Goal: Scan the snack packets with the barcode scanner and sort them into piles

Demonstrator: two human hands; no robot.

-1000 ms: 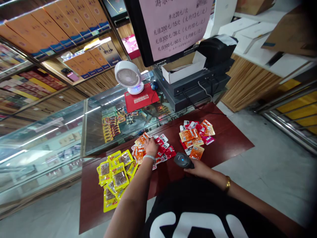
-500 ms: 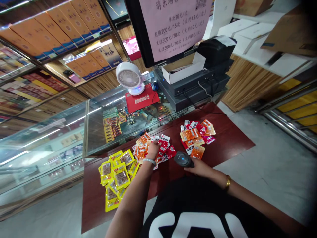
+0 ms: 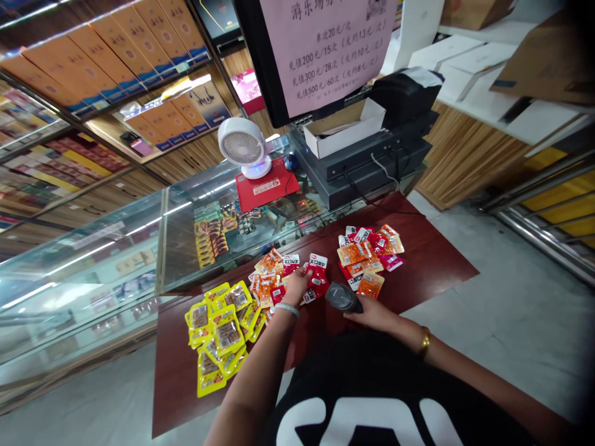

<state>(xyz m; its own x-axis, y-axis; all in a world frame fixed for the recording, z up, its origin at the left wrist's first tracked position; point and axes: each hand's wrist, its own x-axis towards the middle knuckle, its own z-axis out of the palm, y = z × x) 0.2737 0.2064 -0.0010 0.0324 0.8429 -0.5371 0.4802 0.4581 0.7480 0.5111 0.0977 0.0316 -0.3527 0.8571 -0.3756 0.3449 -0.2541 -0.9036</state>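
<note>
My left hand pinches the edge of a red-and-white snack packet over the middle pile. Orange and red snack packets lie around and under that hand. In my right hand is a dark handheld barcode scanner, its head pointing left, close to the pinched packet. To the left spreads a heap of yellow snack packets. Beyond the scanner, at the right, lies another pile of orange and red packets.
Everything lies on a dark red tabletop against a glass display case. A white fan stands on a red mat. Behind are a monitor with a pink sign and a black cash drawer with cables.
My left hand has moved right, bringing a red-and-white packet toward the scanner. The scanner has shifted slightly left, and its blue light no longer shows.
</note>
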